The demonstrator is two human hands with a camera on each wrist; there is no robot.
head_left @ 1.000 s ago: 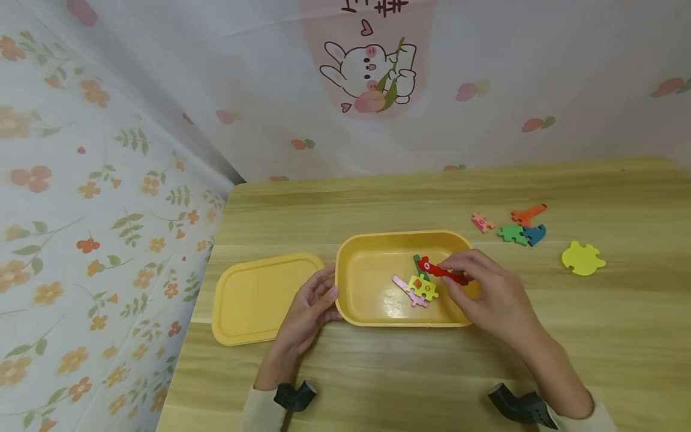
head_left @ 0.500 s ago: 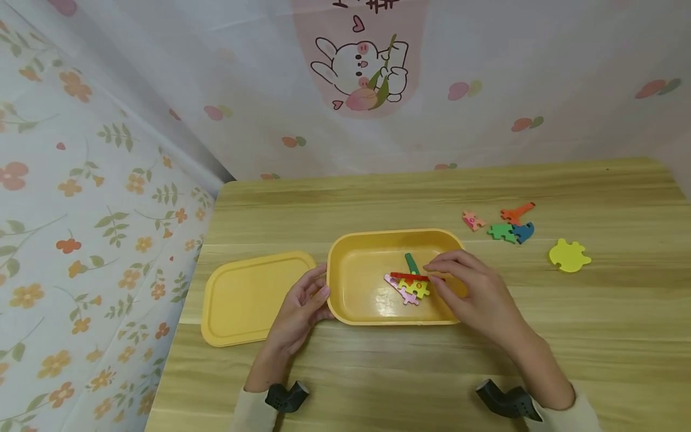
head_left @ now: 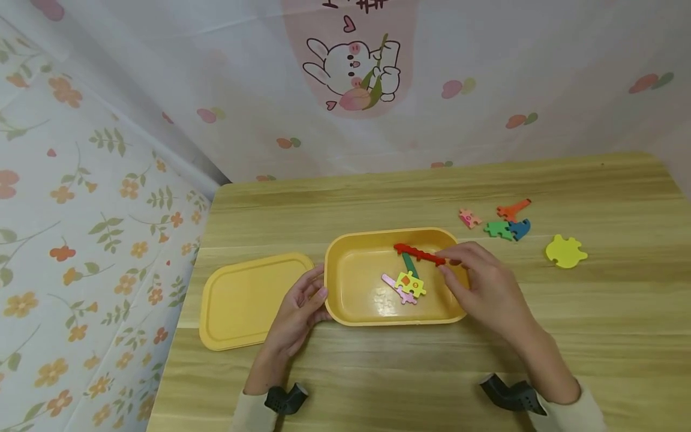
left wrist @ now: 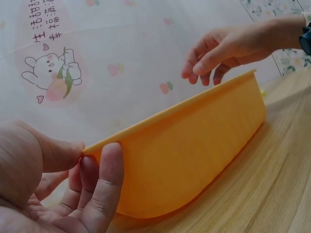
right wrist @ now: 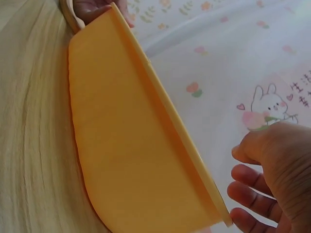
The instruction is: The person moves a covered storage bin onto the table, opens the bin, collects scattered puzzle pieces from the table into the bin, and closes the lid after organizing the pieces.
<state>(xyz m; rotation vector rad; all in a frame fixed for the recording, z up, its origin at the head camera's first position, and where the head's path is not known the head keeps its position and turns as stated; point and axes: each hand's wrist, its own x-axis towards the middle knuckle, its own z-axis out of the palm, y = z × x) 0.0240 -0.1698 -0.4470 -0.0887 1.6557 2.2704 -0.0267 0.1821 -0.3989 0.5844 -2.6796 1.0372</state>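
My left hand (head_left: 299,309) pinches the left end of a yellow plastic box (head_left: 353,276), thumb at the rim and fingers against the outer wall. Inside the box lies a long red puzzle piece (head_left: 418,254) with a bumpy edge, slanting near the far side. My right hand (head_left: 488,288) hovers over the box's right end, fingertips overlapping the red piece's end in the head view. In the right wrist view its thumb and fingers are apart, nothing showing between them. Nearer the middle are a green strip (head_left: 409,264), a yellow puzzle piece (head_left: 410,283) and a pink piece (head_left: 390,281).
A yellow lid (head_left: 254,300) lies left of the box. Back right on the wooden table are a pink piece (head_left: 469,218), an orange one (head_left: 511,210), a green one (head_left: 498,229), a blue one (head_left: 519,230) and a rounded yellow one (head_left: 564,252).
The red piece has left the right fingers' pinch and now lies farther back in the box. The right hand's fingers have spread. The left hand keeps its place on the box.
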